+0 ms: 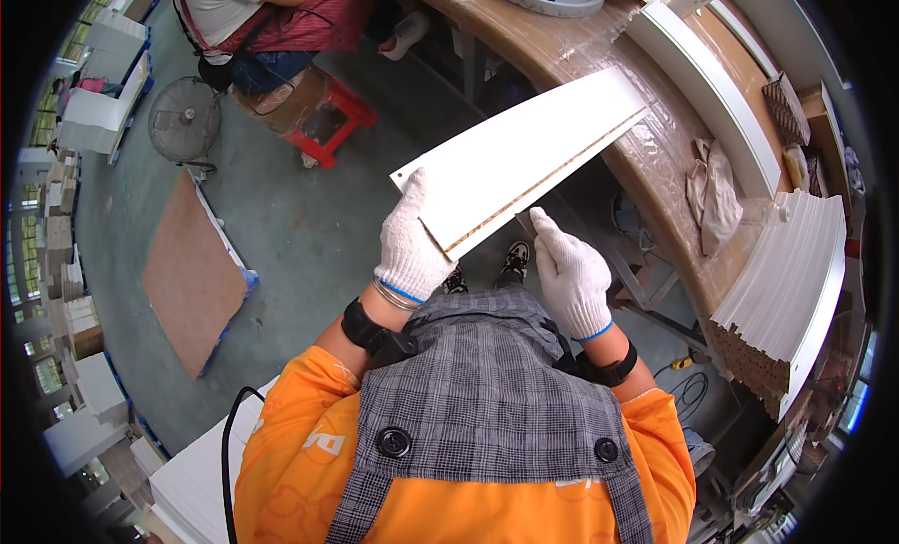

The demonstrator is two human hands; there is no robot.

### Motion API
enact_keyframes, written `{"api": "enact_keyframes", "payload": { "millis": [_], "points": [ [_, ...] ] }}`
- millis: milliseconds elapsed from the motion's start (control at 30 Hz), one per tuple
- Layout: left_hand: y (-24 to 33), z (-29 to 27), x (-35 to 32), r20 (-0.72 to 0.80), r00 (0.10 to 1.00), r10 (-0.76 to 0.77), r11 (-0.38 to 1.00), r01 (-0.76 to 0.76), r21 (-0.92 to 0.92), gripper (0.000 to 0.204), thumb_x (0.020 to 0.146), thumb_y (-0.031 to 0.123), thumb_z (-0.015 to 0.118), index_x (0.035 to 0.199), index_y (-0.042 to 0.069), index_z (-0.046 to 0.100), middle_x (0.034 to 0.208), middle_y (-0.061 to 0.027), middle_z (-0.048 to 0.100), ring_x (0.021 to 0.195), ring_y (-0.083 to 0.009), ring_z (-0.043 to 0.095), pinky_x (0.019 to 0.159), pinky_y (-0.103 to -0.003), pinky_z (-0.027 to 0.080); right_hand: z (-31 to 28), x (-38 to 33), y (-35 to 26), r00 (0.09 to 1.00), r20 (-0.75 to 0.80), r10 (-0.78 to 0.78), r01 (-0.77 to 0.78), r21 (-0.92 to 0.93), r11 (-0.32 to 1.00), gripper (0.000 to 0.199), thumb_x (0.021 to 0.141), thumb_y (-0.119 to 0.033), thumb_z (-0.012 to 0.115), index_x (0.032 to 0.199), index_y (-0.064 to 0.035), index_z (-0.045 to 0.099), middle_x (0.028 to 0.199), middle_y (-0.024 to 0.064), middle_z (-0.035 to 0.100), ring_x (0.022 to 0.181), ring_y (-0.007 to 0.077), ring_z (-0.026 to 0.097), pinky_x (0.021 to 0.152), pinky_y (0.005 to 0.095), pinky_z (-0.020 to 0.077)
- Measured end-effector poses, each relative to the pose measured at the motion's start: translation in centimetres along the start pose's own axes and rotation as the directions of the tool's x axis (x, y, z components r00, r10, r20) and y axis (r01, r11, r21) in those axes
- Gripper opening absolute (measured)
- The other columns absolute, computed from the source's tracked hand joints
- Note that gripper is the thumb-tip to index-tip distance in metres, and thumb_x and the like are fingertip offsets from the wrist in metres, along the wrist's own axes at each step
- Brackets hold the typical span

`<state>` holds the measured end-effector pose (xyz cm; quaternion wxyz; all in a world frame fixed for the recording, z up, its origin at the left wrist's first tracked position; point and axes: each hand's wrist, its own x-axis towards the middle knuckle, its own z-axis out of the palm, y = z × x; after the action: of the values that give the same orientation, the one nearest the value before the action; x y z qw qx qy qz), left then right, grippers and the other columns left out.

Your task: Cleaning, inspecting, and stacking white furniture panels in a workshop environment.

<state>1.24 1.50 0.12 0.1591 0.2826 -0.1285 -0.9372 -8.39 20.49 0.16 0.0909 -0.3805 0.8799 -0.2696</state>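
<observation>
My left hand (412, 237), in a white knit glove, grips the near end of a long white board (543, 160), its thumb lying on the top face. A narrow brown groove or strip runs along the board's right edge. The far end reaches over the plastic-covered workbench (670, 179). Just off the board's near right corner, my gloved right hand (571, 272) pinches a small, thin, dark flat piece (526, 226), which looks like a blade. The fingers hide most of it, so its exact kind is unclear.
Stacked white boards (782, 291) stand at the bench's right end, near a crumpled cloth (716, 198). A long white panel (712, 95) lies farther back. Beyond the board, a person (272, 20) sits by a red stool (332, 123). A fan (185, 119) and a brown sheet (197, 272) are on the left.
</observation>
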Motion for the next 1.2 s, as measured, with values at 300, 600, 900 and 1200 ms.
{"api": "enact_keyframes", "payload": {
  "millis": [300, 600, 900, 1200],
  "points": [
    [0.1, 0.0, 0.1, -0.015, 1.000, -0.004, 1.000, 0.004, -0.003, 0.057, 0.106, 0.041, 0.044, 0.145, 0.000, 0.041, 0.143, -0.0196, 0.052, 0.129, -0.0339, 0.055, 0.109, -0.047, 0.046, 0.6, 0.2, 0.2, 0.992, -0.093, -0.085, 0.085, 0.001, 0.996, 0.036, 0.093, -0.016, 0.063, 0.129, -0.0172, 0.064, 0.078, 0.0078, 0.068, 0.067, 0.0280, 0.067, 0.059, 0.0387, 0.0521],
    [0.1, -0.4, 0.3, -0.011, 1.000, -0.004, 1.000, 0.004, -0.003, 0.059, 0.104, 0.042, 0.048, 0.145, 0.000, 0.042, 0.143, -0.0194, 0.053, 0.130, -0.0341, 0.055, 0.111, -0.047, 0.044, 0.0, 0.3, -0.4, 0.999, 0.040, -0.030, 0.029, 0.014, 0.999, 0.033, 0.093, -0.013, 0.062, 0.126, -0.0119, 0.068, 0.092, 0.0150, 0.072, 0.081, 0.0311, 0.071, 0.071, 0.0369, 0.0555],
    [0.2, -0.5, 0.3, -0.010, 1.000, -0.008, 1.000, 0.007, -0.016, 0.056, 0.105, 0.040, 0.046, 0.144, -0.001, 0.042, 0.142, -0.0196, 0.053, 0.128, -0.0335, 0.056, 0.109, -0.047, 0.046, 0.2, 0.3, 0.1, 1.000, 0.009, 0.021, -0.021, 0.015, 1.000, 0.033, 0.095, -0.015, 0.060, 0.127, -0.0121, 0.067, 0.094, 0.0147, 0.072, 0.084, 0.0315, 0.071, 0.073, 0.0393, 0.0555],
    [0.2, -0.6, 0.5, -0.009, 1.000, -0.003, 1.000, 0.003, -0.020, 0.056, 0.105, 0.040, 0.045, 0.144, -0.001, 0.043, 0.142, -0.0193, 0.054, 0.128, -0.0333, 0.056, 0.109, -0.047, 0.047, 0.4, 0.8, 0.8, 1.000, -0.021, -0.020, 0.020, -0.006, 1.000, 0.038, 0.094, -0.016, 0.060, 0.132, -0.0156, 0.063, 0.085, 0.0119, 0.070, 0.076, 0.0299, 0.069, 0.066, 0.0394, 0.0540]
  ]
}}
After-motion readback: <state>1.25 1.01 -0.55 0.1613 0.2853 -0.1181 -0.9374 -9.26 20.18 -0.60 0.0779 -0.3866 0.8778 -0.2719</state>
